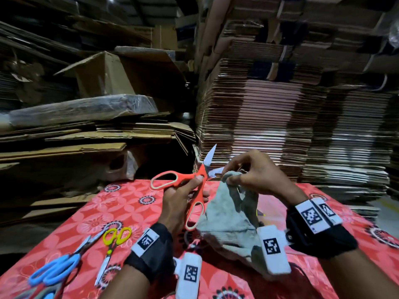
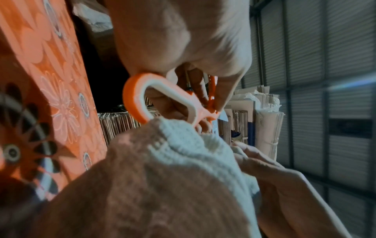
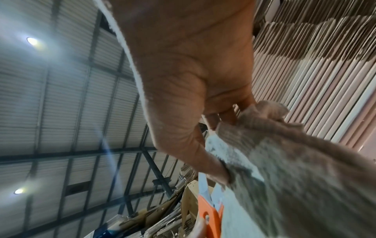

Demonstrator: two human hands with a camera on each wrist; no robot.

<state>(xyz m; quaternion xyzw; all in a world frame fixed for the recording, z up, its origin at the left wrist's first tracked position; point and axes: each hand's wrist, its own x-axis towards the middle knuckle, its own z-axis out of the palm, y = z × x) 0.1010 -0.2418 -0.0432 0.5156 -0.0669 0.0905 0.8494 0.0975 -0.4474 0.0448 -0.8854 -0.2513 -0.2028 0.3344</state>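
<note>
Over tablecloth [image 1: 121,203] | left hand [image 1: 179,201] — grips orange scissors [image 1: 184,177] | right hand [image 1: 257,175] — pinches cloth [image 1: 226,216]

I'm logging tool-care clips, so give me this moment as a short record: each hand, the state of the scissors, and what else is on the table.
Tool: orange scissors, blades spread open, one pointing up
Tool held by: left hand, gripping the handles
Cloth: grey cloth, bunched at the other blade
Cloth held by: right hand, pinching its top
Surface: red floral tablecloth
Spare tools: blue scissors and yellow scissors, lying left of the hands
Background: cardboard stacks
</note>
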